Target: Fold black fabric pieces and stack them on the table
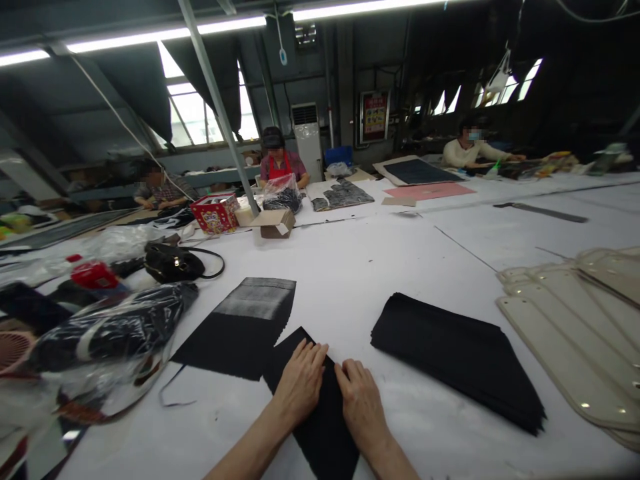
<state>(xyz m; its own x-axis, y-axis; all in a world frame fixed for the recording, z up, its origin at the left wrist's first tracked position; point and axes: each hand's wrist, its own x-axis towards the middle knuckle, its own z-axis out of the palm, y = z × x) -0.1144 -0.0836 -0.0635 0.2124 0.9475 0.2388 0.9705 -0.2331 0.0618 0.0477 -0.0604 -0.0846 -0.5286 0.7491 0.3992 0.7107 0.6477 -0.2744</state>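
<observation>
My left hand [301,380] and my right hand [361,399] lie side by side, palms down, on a narrow black fabric piece [320,427] at the near edge of the white table [360,267]. Both hands have their fingers stretched out flat, pressing the cloth. A stack of black fabric pieces [460,357] lies to the right of my hands. Another fanned stack of black pieces [240,330] with a greyish top lies to the left.
Cream pattern templates [575,320] lie at the right. Plastic bags of dark goods [110,333], a black handbag [173,263] and a red-capped bottle [93,273] crowd the left. A cardboard box [274,222] and red box [215,213] stand farther back. Three people sit working at the far side.
</observation>
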